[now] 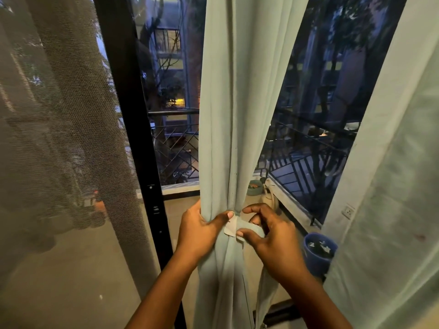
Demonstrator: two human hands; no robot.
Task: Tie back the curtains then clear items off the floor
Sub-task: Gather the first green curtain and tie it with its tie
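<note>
Pale green fabric curtain (234, 115) hangs gathered at centre, in front of the dark glass door. Left hand (202, 230) is wrapped around the bunched cloth, thumb pressing the matching green tie-back strap (240, 227). Right hand (270, 233) pinches the strap's free end between thumb and fingers. Second pale curtain panel (392, 186) hangs at right; grey mesh screen (59, 138) at left. One blue plastic bucket (318, 251) stands between the curtains. No legible writing.
</note>
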